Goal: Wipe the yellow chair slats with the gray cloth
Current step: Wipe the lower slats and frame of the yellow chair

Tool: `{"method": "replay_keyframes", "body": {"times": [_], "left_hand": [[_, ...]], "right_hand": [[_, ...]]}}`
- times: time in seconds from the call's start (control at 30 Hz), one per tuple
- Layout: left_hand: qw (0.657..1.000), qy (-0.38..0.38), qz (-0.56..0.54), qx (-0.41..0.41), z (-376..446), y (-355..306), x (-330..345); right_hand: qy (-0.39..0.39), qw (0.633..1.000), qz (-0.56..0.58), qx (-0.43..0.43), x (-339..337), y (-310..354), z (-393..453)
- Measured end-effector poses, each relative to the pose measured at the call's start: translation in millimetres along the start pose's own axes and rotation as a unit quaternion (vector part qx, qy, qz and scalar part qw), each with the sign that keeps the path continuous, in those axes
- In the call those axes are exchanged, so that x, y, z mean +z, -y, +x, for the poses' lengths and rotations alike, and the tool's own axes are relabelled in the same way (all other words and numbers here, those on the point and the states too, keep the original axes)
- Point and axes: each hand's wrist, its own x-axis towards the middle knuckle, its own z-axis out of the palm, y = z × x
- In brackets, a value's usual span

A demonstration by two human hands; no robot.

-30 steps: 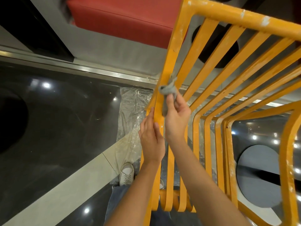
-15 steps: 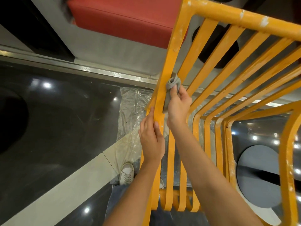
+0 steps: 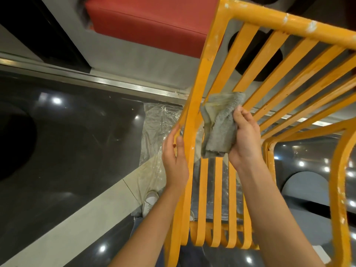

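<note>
Hands of a person are both on a yellow painted chair with curved wooden slats (image 3: 215, 199), seen from above by the head camera. The right hand (image 3: 245, 137) holds a folded gray terry cloth (image 3: 219, 130); its fingers are curled around the right side of the cloth, and the thumb tip lies on the upper edge. The cloth is bunched into a thick pad with some yellowish stains. It covers the slats just right of the outer frame rail (image 3: 200, 87) of the chair, at the place where the slats bend. Whether the cloth presses on the slats or only lies in front of them, I cannot tell.

The left hand (image 3: 174, 157) is on the outer frame rail, a little lower than the cloth. Its fingers are almost straight along the outside of the rail and the thumb lies on the front face, so the hand is rather flat and wraps the rail only loosely.

White paint spots are on the top bar and the side of the chair. Under the chair lies a clear crumpled plastic sheet (image 3: 156, 132) on a dark glossy floor (image 3: 77, 141). One white sneaker (image 3: 150, 201) is visible beside the left forearm. A red cushioned bench seat (image 3: 150, 22) is at the top of the view.
</note>
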Motion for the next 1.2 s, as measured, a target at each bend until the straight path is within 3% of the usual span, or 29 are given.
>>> {"method": "replay_keyframes", "body": {"times": [0.1, 0.2, 0.27, 0.37, 0.43, 0.53, 0.6, 0.67, 0.77, 0.97, 1.1, 1.2], "left_hand": [[0.991, 0.009, -0.135, -0.023, 2.2, -32.3, -6.5], [0.938, 0.023, -0.293, -0.182, -1.2, -66.0, -6.7], [0.901, 0.044, -0.344, -0.259, -8.0, -74.9, -11.0], [0.865, 0.09, -0.393, -0.299, -17.6, -76.8, -21.2], [0.88, 0.102, -0.378, -0.269, -17.8, -75.5, -26.9], [0.904, 0.05, -0.332, -0.266, -0.2, -64.6, -32.5], [0.929, 0.0, -0.275, -0.246, 25.9, -59.4, -35.1], [0.956, -0.029, -0.207, -0.208, 52.6, -54.0, -31.4], [0.976, 0.008, -0.11, -0.186, 84.8, -48.9, -10.3], [0.982, 0.105, -0.036, -0.15, 124.9, -41.3, 33.5], [0.988, 0.131, -0.054, -0.067, 108.6, -51.0, 26.0], [0.985, 0.144, -0.067, -0.072, 83.7, -17.1, 8.1]], "right_hand": [[0.023, 0.998, -0.017, 0.055, 2.9, -0.5, -16.2], [0.077, 0.993, -0.006, 0.084, 15.7, -9.6, -35.2], [0.097, 0.993, -0.013, 0.063, 21.0, -21.0, -42.8], [0.071, 0.994, -0.078, -0.03, 24.9, -36.9, -48.8], [0.072, 0.97, -0.19, -0.132, 26.9, -46.1, -49.8], [0.056, 0.899, -0.363, -0.239, 22.9, -59.4, -42.1], [0.015, 0.883, -0.397, -0.251, 16.8, -65.2, -31.4], [0.026, 0.874, -0.431, -0.223, 11.7, -70.4, -21.9], [0.081, 0.85, -0.48, -0.2, 12.9, -84.0, -15.2], [0.019, 0.882, -0.428, -0.197, 11.9, -100.8, -8.3], [0.002, 0.887, -0.416, -0.202, 14.6, -100.1, -7.2], [-0.003, 0.89, -0.412, -0.193, 16.2, -98.8, -8.1]]}}
